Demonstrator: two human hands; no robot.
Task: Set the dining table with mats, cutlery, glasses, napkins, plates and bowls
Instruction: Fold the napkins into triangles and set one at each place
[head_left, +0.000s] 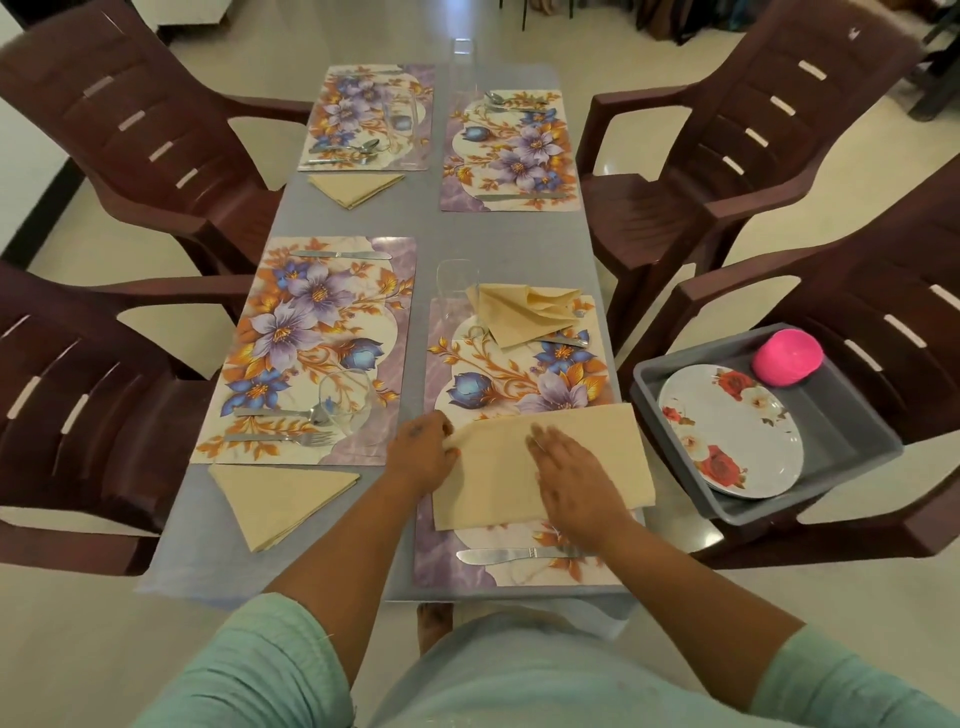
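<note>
A beige napkin (498, 478) lies half folded on the near right floral mat (524, 374). My left hand (423, 452) pinches its left corner. Flat on the cloth, fingers straight, my right hand (576, 480) presses the napkin. A knife (514, 555) lies on that mat near the table edge. At the mat's far end sit a loosely folded napkin (524, 314) and a clear glass (456, 291). The near left mat (311, 343) carries a knife, spoon, fork and a tipped glass (347, 408). A folded triangular napkin (280, 496) lies below it.
Two more floral mats (511, 150) with cutlery lie at the far end, with a folded napkin (355, 187) and glasses. A grey tub (852, 431) on the right chair holds flowered plates (730, 428) and a pink bowl (787, 357). Brown plastic chairs (140, 135) surround the table.
</note>
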